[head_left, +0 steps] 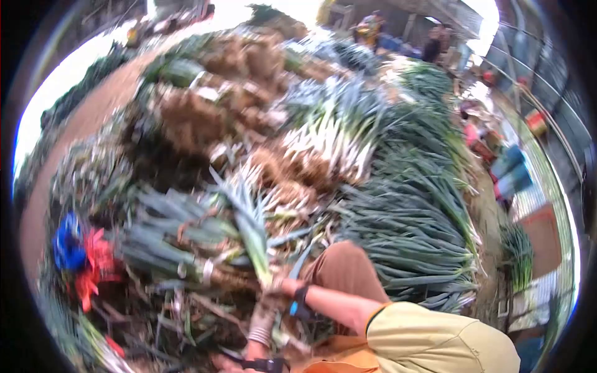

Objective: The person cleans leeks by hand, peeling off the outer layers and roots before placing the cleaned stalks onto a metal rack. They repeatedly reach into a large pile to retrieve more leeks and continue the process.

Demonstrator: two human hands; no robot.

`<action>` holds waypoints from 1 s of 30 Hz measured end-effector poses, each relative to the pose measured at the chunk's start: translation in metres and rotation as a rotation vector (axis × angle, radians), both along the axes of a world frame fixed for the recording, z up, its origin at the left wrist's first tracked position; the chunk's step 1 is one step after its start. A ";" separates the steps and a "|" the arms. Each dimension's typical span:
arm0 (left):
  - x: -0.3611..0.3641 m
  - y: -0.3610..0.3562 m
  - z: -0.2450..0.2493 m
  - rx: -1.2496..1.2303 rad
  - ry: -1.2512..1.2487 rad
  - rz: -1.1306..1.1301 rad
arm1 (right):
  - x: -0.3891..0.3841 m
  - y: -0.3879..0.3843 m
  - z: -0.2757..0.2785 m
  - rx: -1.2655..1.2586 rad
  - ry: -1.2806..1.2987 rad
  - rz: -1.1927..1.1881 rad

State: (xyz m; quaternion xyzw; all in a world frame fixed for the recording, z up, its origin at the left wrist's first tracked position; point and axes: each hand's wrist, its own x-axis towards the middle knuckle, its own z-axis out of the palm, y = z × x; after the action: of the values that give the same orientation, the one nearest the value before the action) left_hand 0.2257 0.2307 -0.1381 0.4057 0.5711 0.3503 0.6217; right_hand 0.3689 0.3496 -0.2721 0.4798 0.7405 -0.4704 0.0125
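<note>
At the lower middle, a leek (pixel 250 227) points up and slightly left, its green leaves spread at the top. My right hand (pixel 277 288), coming from the right with a dark band on the wrist, is closed round its pale lower end. Just below, my left hand (pixel 263 316), in a dirty light glove, is closed at the base of the same leek. Motion blur softens the fingers of both hands. Left of the hands lies a bundle of leeks (pixel 165 233) with a pale tie.
Stacked green leeks (pixel 410 230) fill the right side. Leeks with brown roots (pixel 305 168) lie ahead. A blue bag (pixel 68 241) and a red bag (pixel 98 261) are at the left. People (pixel 370 30) are in the background. A brown-clad knee (pixel 348 270) is beside my right arm.
</note>
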 end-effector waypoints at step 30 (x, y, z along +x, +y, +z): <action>0.025 -0.100 0.138 0.074 -0.066 0.369 | -0.016 -0.119 0.264 -0.378 0.666 -0.117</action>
State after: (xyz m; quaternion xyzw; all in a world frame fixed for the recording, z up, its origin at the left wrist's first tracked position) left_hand 0.2503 0.1310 -0.0004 0.3050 0.6019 0.4922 0.5499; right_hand 0.3532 0.2305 -0.0076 0.3315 0.5755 -0.7286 -0.1673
